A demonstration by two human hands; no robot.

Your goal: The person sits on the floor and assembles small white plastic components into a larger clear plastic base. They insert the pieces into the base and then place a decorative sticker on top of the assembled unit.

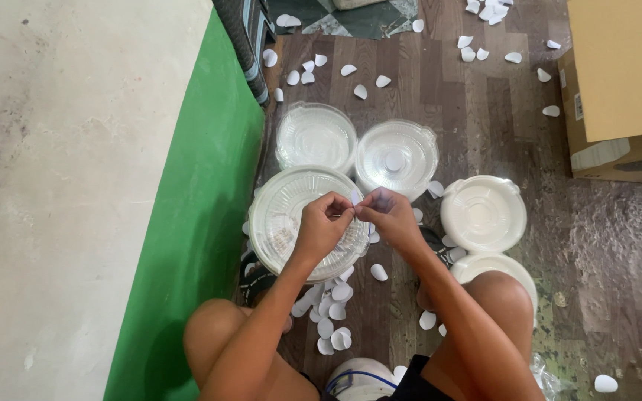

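While pinched, white paper piece [355, 199] joins both hands' fingertips [347, 211].

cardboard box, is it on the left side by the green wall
No, the cardboard box sits at the upper right on the wooden floor, far from the green wall on the left.

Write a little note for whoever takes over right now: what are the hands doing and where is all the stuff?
Left hand and right hand: fingertips pinched together on one small white paper piece, held above the big clear lid.
Around them: two more clear lids behind it, two white bowls at the right, a cardboard box at far right.
Done: many loose white paper pieces lie scattered on the wooden floor, with a heap by the knees.
Left: cannot tell how many remain.
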